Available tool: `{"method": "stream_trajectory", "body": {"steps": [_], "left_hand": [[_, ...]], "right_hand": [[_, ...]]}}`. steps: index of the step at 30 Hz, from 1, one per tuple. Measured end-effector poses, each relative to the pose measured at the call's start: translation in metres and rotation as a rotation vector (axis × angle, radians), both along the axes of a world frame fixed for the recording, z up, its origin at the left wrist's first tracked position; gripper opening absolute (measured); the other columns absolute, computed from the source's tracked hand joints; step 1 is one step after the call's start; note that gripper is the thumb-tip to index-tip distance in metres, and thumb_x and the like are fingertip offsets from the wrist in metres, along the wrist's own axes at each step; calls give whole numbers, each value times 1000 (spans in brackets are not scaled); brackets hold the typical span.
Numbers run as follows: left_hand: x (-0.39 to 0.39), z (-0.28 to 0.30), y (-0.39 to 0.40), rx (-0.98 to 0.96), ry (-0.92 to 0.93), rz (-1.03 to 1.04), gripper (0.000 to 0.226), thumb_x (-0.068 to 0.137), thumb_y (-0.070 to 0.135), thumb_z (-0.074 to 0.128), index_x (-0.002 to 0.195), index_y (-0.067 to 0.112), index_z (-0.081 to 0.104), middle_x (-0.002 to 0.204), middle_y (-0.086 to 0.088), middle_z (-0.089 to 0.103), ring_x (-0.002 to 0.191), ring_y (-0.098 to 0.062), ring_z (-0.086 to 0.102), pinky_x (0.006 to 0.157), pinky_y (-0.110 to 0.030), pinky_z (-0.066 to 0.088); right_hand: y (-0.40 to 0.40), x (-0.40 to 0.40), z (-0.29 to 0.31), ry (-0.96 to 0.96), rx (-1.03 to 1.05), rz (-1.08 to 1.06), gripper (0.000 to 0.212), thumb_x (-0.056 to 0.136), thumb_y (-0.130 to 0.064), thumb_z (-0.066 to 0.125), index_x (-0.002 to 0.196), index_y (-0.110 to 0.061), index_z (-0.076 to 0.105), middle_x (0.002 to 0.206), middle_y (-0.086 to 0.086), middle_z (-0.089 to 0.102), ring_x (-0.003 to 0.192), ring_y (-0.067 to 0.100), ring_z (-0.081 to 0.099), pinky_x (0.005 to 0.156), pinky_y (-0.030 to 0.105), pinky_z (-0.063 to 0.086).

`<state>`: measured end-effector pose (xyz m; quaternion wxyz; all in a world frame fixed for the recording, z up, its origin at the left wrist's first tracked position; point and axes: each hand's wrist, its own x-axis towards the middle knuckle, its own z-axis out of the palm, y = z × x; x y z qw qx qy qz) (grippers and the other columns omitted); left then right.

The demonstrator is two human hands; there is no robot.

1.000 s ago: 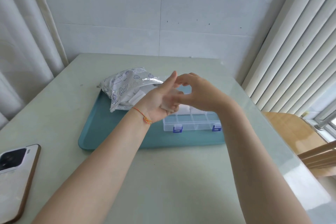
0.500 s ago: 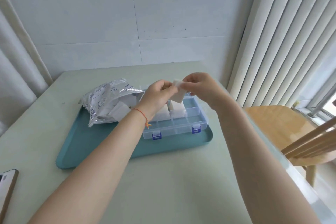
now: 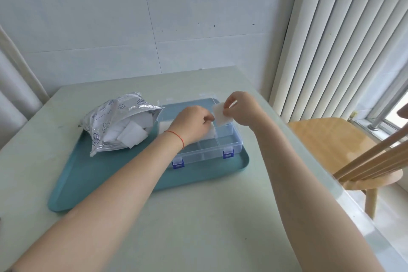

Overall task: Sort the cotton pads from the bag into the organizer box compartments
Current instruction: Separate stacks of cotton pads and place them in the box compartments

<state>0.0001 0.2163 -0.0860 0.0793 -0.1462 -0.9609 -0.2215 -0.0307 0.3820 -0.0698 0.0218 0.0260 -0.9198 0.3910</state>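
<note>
A white cotton pad [image 3: 221, 115] is up in the air near the middle of the frame, just above the far right part of the organizer box [image 3: 229, 139]. The right hand [image 3: 242, 109] pinches the pad's right edge between thumb and fingers. The left hand [image 3: 194, 122] is just to the left of it, with its fingers curled and pinching the pad's left edge. The left fingertips are partly hidden, so how tight the grip is cannot be told.

The organizer box is clear plastic with two blue clasps [image 3: 228, 153] on its near side. Its lid is open and lies flat behind it. More white pads [image 3: 164, 127] sit in a back compartment at the left, partly hidden by the left hand. The front compartments look bare.

The box sits on the right half of a teal tray [image 3: 72, 183]. On the left half of the tray lies a shiny silver bag [image 3: 110, 115] with little drawings on it. Its mouth faces the box, and white pads [image 3: 132, 134] stick out of it.

A thin red string [image 3: 176, 136] goes around the left wrist. The tray rests on a pale green table [image 3: 198, 227]. A wooden chair [image 3: 331, 146] stands at the right of the frame, with long white blinds [image 3: 342, 40] behind it.
</note>
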Motion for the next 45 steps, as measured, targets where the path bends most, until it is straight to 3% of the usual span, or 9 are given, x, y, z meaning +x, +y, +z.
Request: {"method": "stream_trajectory", "body": {"steps": [10, 14, 18, 25, 30, 33, 36, 40, 45], "left_hand": [[1, -8, 4, -181, -44, 3, 33, 97, 20, 39, 116, 14, 65, 115, -9, 66, 101, -30, 59, 84, -32, 47], [2, -9, 6, -191, -71, 30, 32, 96, 22, 38, 114, 14, 63, 112, -9, 66, 100, -30, 60, 85, -34, 49], [3, -7, 5, -221, -60, 18, 33, 96, 22, 36, 109, 15, 65, 106, -9, 67, 94, -30, 59, 78, -32, 44], [11, 2, 13, -294, -62, 23, 26, 99, 22, 26, 89, 22, 49, 95, -10, 60, 83, -26, 46, 80, -36, 33], [9, 1, 18, -442, -96, 5, 33, 100, 30, 23, 94, 22, 55, 100, -10, 55, 92, -28, 48, 85, -39, 34], [9, -1, 19, -438, -115, 7, 42, 101, 34, 24, 114, 24, 63, 114, -11, 55, 111, -29, 50, 96, -42, 35], [10, 3, 10, -297, -108, -27, 35, 98, 28, 29, 93, 21, 64, 103, -8, 62, 100, -28, 54, 95, -39, 38], [18, 3, -29, 201, 344, -24, 32, 83, 25, 45, 84, 16, 75, 85, 0, 73, 83, -25, 66, 85, -41, 50], [40, 8, -116, 212, 711, 301, 20, 77, 19, 52, 78, 17, 72, 80, -1, 66, 78, -27, 59, 73, -37, 46]], "right_hand": [[-20, -11, -3, -45, 465, 59, 22, 84, -6, 54, 101, -7, 68, 98, 9, 69, 71, 22, 52, 64, 28, 45], [-30, -6, -2, -50, 662, 113, 18, 85, -2, 50, 70, -11, 47, 72, 2, 47, 74, 25, 49, 62, 28, 38], [-30, -3, -1, 32, 783, 140, 8, 88, -2, 46, 81, -6, 49, 92, 6, 44, 90, 26, 47, 76, 31, 39], [-15, 1, 3, -84, 879, 178, 53, 101, -51, 32, 125, -13, 61, 133, 10, 46, 128, 28, 38, 103, 43, 32], [-15, 4, 5, 0, 756, 137, 51, 102, -41, 25, 116, -14, 66, 126, 12, 49, 119, 27, 41, 88, 39, 28], [-14, 6, 2, -140, 743, 161, 55, 102, -46, 23, 127, -17, 62, 132, 12, 47, 127, 29, 37, 101, 44, 29], [-16, 9, 5, -69, 666, 139, 54, 103, -44, 23, 108, -11, 65, 124, 14, 48, 123, 31, 40, 100, 45, 31], [-33, 13, 10, 197, 497, 125, 34, 102, -33, 38, 99, -15, 66, 106, 10, 50, 109, 29, 46, 88, 38, 37], [-100, 23, 7, 261, 237, 248, 21, 92, -19, 51, 94, -10, 71, 96, 9, 67, 96, 27, 59, 83, 38, 51]]}}
